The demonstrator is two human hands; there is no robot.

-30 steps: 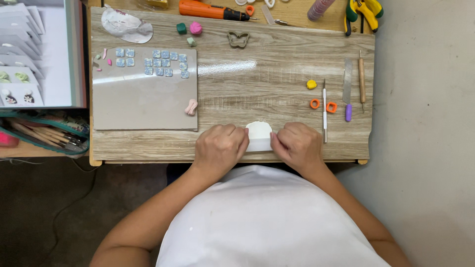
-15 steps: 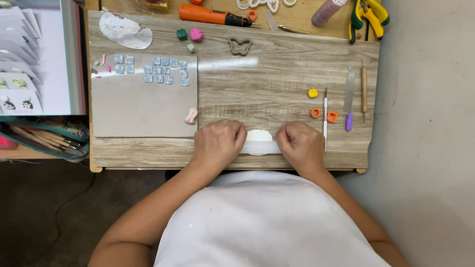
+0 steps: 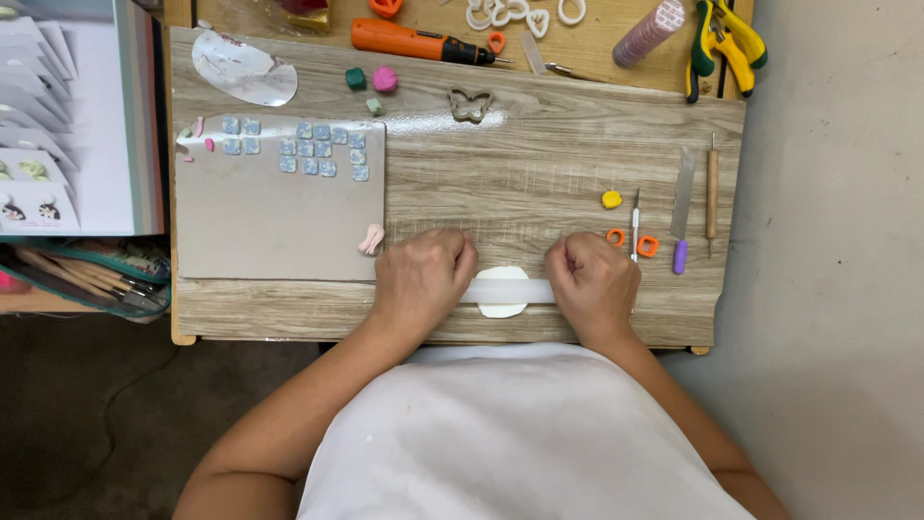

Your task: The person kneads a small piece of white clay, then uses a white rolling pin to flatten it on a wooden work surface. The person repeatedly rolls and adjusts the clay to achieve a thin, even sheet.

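The wood-grain bench [image 3: 539, 183] filled the middle of the frame, with a smooth grey mat [image 3: 279, 226] at left carrying small pale-blue squares [image 3: 298, 154]. Low at centre, the left hand [image 3: 421, 279] and right hand [image 3: 595, 284] were both fisted around the ends of a clear roller [image 3: 507, 291], its long axis running left to right between them, equally near each. Under it lay a flattened white clay disc [image 3: 502, 277], soft and matte.

White clay [image 3: 502, 277], pale blue squares [image 3: 306, 152], wood-grain table [image 3: 539, 164].
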